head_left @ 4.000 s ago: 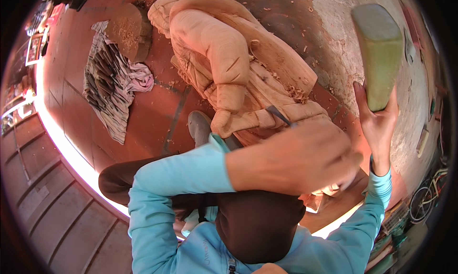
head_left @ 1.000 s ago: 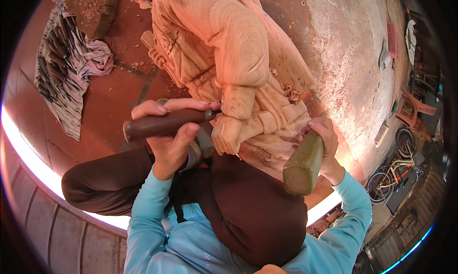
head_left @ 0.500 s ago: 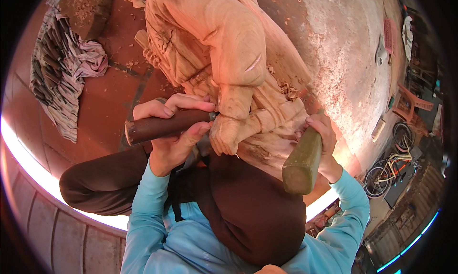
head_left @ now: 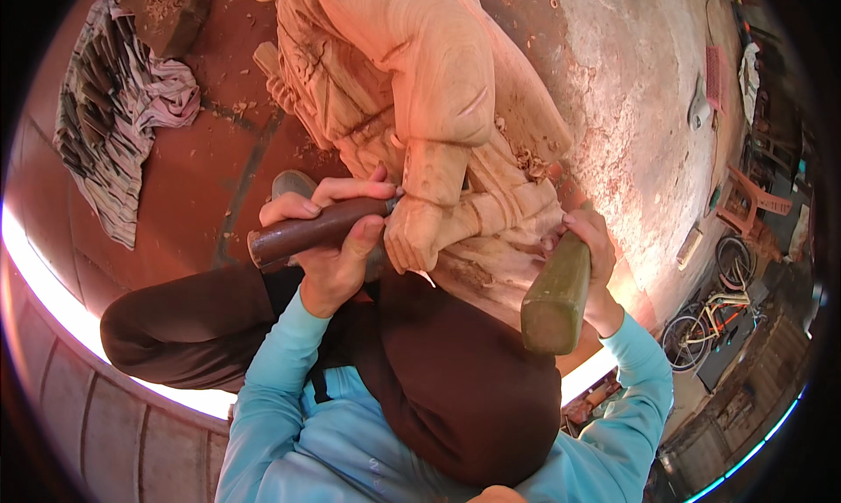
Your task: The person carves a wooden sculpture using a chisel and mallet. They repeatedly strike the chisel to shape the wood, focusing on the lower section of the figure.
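Note:
A large pale wooden statue (head_left: 420,91) lies across the red floor in front of me. My left hand (head_left: 337,240) grips a chisel with a dark brown handle (head_left: 307,230), its tip set against the carved hand of the statue (head_left: 412,236). My right hand (head_left: 596,258) holds a greenish wooden mallet (head_left: 556,297) low beside the statue's lower right side, head pointing toward me. My light blue sleeves and dark trousers fill the lower middle.
A striped cloth (head_left: 109,126) lies crumpled at the upper left beside a wood block (head_left: 166,8). Wood chips scatter over the red tile floor (head_left: 201,179). Bicycles (head_left: 710,315) and a pink chair (head_left: 749,205) stand at the far right on pale ground.
Four seconds ago the mallet was raised high at the right and my left hand lay on the statue. Since then the mallet has come down and the chisel stays against the carving.

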Action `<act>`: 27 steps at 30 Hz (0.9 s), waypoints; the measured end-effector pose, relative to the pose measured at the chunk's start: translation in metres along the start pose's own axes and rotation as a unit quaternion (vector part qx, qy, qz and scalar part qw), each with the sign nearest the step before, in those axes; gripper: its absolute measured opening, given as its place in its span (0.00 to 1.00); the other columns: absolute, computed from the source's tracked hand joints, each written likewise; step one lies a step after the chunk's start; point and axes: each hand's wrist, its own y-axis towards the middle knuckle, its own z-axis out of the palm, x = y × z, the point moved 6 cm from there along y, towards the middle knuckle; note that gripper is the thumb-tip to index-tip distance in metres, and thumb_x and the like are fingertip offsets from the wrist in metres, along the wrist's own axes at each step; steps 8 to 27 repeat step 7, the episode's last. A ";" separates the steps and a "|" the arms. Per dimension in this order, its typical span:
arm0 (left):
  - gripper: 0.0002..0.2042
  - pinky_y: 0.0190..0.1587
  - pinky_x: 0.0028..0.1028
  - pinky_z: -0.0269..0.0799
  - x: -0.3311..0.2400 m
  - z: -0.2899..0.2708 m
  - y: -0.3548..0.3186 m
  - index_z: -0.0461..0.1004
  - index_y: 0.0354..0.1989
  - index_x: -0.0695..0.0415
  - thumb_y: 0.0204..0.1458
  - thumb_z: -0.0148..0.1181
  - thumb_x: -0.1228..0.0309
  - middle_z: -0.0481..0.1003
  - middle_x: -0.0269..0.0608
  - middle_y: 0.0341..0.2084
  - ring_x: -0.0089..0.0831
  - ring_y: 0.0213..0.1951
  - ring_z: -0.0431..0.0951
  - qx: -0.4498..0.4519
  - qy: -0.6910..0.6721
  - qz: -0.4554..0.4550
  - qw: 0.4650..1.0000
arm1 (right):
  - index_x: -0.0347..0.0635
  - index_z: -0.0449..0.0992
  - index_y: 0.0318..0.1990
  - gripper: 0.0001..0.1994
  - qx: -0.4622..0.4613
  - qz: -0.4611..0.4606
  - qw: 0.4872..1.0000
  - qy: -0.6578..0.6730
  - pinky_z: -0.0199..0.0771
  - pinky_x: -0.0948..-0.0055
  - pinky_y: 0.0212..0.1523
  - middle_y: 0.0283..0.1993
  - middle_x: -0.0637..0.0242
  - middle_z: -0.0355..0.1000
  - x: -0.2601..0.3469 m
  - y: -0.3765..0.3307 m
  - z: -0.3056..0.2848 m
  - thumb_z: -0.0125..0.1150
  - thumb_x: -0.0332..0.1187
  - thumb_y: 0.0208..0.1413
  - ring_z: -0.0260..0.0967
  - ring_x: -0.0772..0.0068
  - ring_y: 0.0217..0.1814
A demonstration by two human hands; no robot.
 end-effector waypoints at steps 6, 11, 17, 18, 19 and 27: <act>0.23 0.55 0.53 0.63 -0.012 0.002 0.014 0.49 0.43 0.48 0.50 0.59 0.78 0.71 0.55 0.38 0.44 0.41 0.75 0.032 0.012 -0.017 0.999 | 0.41 0.68 0.46 0.26 0.004 -0.019 1.000 0.002 0.64 0.69 0.31 0.30 0.61 0.68 0.002 0.003 -0.001 0.69 0.23 0.35 0.67 0.63 0.31; 0.23 0.55 0.54 0.63 -0.013 0.003 0.015 0.49 0.43 0.48 0.50 0.60 0.77 0.71 0.56 0.40 0.44 0.41 0.75 0.035 0.025 -0.017 0.999 | 0.42 0.69 0.47 0.26 0.004 -0.011 1.000 0.011 0.65 0.68 0.32 0.31 0.60 0.68 0.001 0.002 -0.001 0.69 0.24 0.36 0.67 0.63 0.31; 0.23 0.55 0.54 0.63 -0.013 0.003 0.015 0.49 0.43 0.48 0.50 0.60 0.77 0.71 0.56 0.40 0.44 0.41 0.75 0.035 0.025 -0.017 0.999 | 0.42 0.69 0.47 0.26 0.004 -0.011 1.000 0.011 0.65 0.68 0.32 0.31 0.60 0.68 0.001 0.002 -0.001 0.69 0.24 0.36 0.67 0.63 0.31; 0.23 0.55 0.54 0.63 -0.013 0.003 0.015 0.49 0.43 0.48 0.50 0.60 0.77 0.71 0.56 0.40 0.44 0.41 0.75 0.035 0.025 -0.017 0.999 | 0.42 0.69 0.47 0.26 0.004 -0.011 1.000 0.011 0.65 0.68 0.32 0.31 0.60 0.68 0.001 0.002 -0.001 0.69 0.24 0.36 0.67 0.63 0.31; 0.23 0.55 0.54 0.63 -0.013 0.003 0.015 0.49 0.43 0.48 0.50 0.60 0.77 0.71 0.56 0.40 0.44 0.41 0.75 0.035 0.025 -0.017 0.999 | 0.42 0.69 0.47 0.26 0.004 -0.011 1.000 0.011 0.65 0.68 0.32 0.31 0.60 0.68 0.001 0.002 -0.001 0.69 0.24 0.36 0.67 0.63 0.31; 0.23 0.55 0.54 0.63 -0.013 0.003 0.015 0.49 0.43 0.48 0.50 0.60 0.77 0.71 0.56 0.40 0.44 0.41 0.75 0.035 0.025 -0.017 0.999 | 0.42 0.69 0.47 0.26 0.004 -0.011 1.000 0.011 0.65 0.68 0.32 0.31 0.60 0.68 0.001 0.002 -0.001 0.69 0.24 0.36 0.67 0.63 0.31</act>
